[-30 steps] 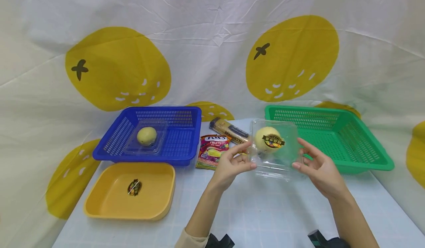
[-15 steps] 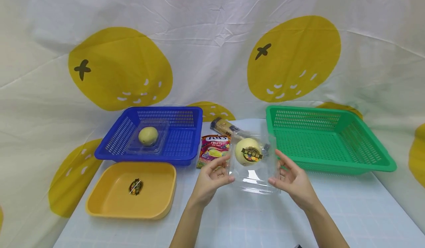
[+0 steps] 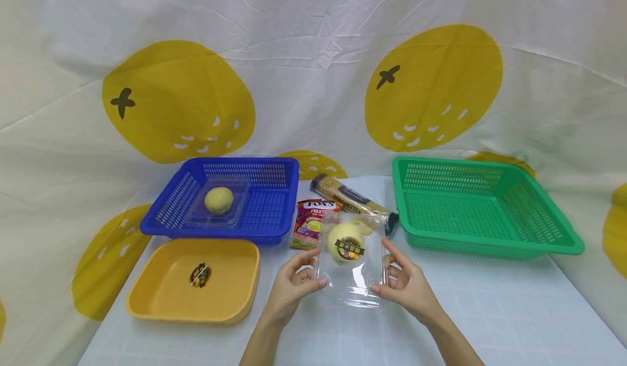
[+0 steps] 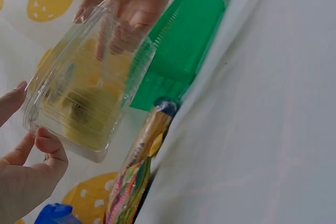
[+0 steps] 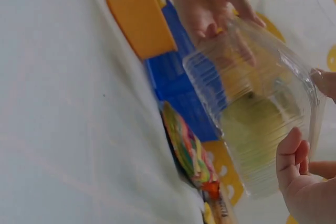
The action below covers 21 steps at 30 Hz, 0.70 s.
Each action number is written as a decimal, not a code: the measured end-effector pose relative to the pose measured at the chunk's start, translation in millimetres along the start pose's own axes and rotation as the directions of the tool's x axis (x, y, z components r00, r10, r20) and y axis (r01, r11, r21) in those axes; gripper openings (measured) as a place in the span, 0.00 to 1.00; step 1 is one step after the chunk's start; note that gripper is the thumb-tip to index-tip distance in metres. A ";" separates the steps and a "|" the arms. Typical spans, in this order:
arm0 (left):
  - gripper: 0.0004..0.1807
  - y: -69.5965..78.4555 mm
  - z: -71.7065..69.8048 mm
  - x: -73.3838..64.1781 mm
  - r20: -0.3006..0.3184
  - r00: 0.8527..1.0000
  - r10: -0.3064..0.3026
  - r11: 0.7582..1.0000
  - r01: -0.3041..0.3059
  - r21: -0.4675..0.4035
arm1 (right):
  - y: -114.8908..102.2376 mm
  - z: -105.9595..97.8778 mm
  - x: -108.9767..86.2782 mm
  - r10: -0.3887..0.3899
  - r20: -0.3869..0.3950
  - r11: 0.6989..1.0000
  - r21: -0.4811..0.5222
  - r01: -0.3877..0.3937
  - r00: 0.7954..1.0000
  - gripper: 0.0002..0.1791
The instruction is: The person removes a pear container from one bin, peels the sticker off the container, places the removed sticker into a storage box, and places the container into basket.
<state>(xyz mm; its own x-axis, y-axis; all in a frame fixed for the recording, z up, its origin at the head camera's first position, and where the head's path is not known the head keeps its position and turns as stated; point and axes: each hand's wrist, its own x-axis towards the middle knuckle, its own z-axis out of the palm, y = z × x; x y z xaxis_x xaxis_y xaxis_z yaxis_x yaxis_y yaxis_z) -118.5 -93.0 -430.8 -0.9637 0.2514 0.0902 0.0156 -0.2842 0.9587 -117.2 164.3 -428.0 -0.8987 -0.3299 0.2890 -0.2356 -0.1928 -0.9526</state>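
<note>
My left hand [image 3: 294, 285] and right hand [image 3: 407, 288] grip a clear plastic clamshell box [image 3: 360, 285] by its two sides, thumbs toward me. Inside sits a round pale yellow-green fruit [image 3: 338, 234], toward the far end. A dark label with colourful fruit pictures [image 3: 350, 248] is stuck on the lid, overlapping the fruit in the head view. Both wrist views show the box [image 4: 79, 90] tilted and held up above the table. In the right wrist view, the fruit [image 5: 252, 121] shows blurred through the ribbed plastic.
A blue basket [image 3: 271, 208] holds another boxed pale fruit [image 3: 218, 200]. In front of it stands a yellow tray [image 3: 161, 300] with a similar label [image 3: 200, 275] inside. Behind the held box lie a Fox's candy bag [image 3: 307, 230] and a spaghetti pack [image 3: 343, 191]. A green basket [image 3: 455, 202] stands right.
Both hands have brought the boxed fruit leftward and nearer to me, away from the green basket. The spaghetti pack and the green basket's left side show more fully now.
</note>
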 end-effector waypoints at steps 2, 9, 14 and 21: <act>0.34 -1.8 -2.7 -3.7 -0.027 0.999 -0.028 1.000 0.028 0.011 | 5.5 2.6 -1.0 0.025 -0.002 1.000 -0.011 -0.025 1.000 0.51; 0.33 -9.6 -8.6 -14.8 -0.089 0.993 -0.075 0.995 0.080 0.058 | 20.1 9.3 -6.4 0.105 -0.028 0.993 -0.051 -0.106 0.994 0.51; 0.34 -15.5 -10.7 -19.9 -0.099 0.992 -0.073 0.995 0.079 0.055 | 25.1 11.9 -11.1 0.122 -0.035 0.990 -0.071 -0.124 0.992 0.50; 0.34 -22.9 -12.7 -23.5 -0.092 0.993 -0.075 0.996 0.079 0.043 | 30.6 13.1 -14.7 0.142 -0.033 0.988 -0.053 -0.144 0.989 0.51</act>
<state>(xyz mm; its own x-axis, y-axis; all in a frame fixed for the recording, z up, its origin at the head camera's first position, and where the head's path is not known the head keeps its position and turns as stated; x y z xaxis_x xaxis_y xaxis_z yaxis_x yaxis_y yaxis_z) -99.6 -104.1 -458.3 -0.9826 0.1856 -0.0071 -0.0491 -0.2230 0.9736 -106.3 151.1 -460.2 -0.9346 -0.3236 0.1476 -0.1234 -0.0940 -0.9879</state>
